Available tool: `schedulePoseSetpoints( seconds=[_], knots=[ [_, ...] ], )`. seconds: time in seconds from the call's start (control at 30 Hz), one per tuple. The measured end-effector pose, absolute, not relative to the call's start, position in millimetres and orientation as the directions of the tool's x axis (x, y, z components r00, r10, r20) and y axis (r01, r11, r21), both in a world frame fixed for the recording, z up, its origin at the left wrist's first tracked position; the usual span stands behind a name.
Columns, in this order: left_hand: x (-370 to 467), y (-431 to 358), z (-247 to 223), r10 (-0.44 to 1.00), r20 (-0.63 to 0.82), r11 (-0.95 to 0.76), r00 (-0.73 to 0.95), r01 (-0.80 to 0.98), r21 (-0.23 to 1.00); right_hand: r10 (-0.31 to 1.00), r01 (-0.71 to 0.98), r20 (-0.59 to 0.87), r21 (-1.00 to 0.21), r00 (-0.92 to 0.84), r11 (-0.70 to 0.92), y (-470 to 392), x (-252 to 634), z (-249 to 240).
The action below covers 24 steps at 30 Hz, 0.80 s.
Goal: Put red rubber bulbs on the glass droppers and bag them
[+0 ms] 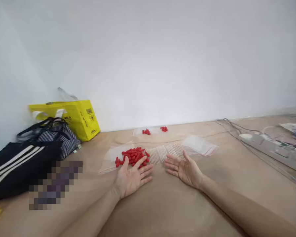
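My left hand is open, palm up with fingers spread, just in front of a pile of small red pieces. That pile lies on a clear plastic bag; the pieces are too small to name exactly. Palm turned up and inward, my right hand is open too and holds nothing. Between and behind the hands runs a row of thin pale sticks, laid side by side. More clear zip bags lie flat to the right of the sticks.
Two small red clusters sit on a clear bag by the wall. At left are a yellow bag, a striped cloth item and a black bag with white stripes. A power strip and cables lie at right. One patch is pixelated.
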<state>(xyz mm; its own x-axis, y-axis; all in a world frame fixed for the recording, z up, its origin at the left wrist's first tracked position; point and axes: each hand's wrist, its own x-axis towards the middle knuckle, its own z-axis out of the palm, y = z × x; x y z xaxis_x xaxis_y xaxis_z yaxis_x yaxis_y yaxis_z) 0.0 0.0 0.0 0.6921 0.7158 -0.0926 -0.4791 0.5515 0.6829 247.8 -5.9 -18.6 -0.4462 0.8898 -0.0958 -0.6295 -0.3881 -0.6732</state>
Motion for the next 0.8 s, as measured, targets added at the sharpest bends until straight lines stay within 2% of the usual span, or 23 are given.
schedulePoseSetpoints(
  seconds=[0.2, 0.3, 0.37, 0.43, 0.47, 0.5, 0.57, 0.67, 0.8],
  knots=[
    [-1.0, -1.7, -2.7, 0.705, -0.064, 0.539, 0.707, -0.475, 0.696, 0.893, -0.605, -0.067, -0.713, -0.444, -0.354, -6.1, 247.7, -21.3],
    [-0.2, -1.8, -2.7, 0.727, -0.045, 0.464, 0.686, -0.441, 0.769, 0.913, -0.575, -0.033, -0.768, -0.406, -0.283, -5.3, 247.2, -22.4],
    [-1.2, -3.2, -2.6, 0.78, 0.008, 0.279, 0.626, -0.36, 0.89, 0.949, -0.484, 0.018, -0.863, -0.314, -0.144, -5.9, 247.5, -22.8],
    [-3.1, -6.8, -1.6, 0.818, 0.086, -0.028, 0.569, -0.11, 0.994, 0.968, -0.249, 0.118, -0.967, -0.223, 0.06, -8.4, 248.9, -22.2],
    [-4.0, -9.5, -0.7, 0.818, 0.117, -0.189, 0.564, 0.07, 0.98, 0.957, -0.083, 0.188, -0.981, -0.221, 0.174, -10.2, 250.0, -21.3],
    [-4.5, -12.6, 0.6, 0.806, 0.128, -0.327, 0.579, 0.254, 0.91, 0.931, 0.085, 0.256, -0.954, -0.26, 0.286, -12.3, 251.1, -20.2],
    [-4.3, -18.9, 3.6, 0.767, 0.088, -0.5, 0.635, 0.507, 0.702, 0.845, 0.336, 0.335, -0.807, -0.416, 0.485, -16.4, 253.1, -17.2],
    [-1.2, -24.9, 7.4, 0.739, 0.021, -0.592, 0.673, 0.634, 0.498, 0.74, 0.465, 0.335, -0.609, -0.583, 0.642, -19.8, 254.2, -13.4],
    [1.8, -25.1, 8.8, 0.743, 0.018, -0.607, 0.669, 0.663, 0.438, 0.724, 0.501, 0.335, -0.547, -0.603, 0.67, -19.7, 253.5, -11.8]
  ],
)
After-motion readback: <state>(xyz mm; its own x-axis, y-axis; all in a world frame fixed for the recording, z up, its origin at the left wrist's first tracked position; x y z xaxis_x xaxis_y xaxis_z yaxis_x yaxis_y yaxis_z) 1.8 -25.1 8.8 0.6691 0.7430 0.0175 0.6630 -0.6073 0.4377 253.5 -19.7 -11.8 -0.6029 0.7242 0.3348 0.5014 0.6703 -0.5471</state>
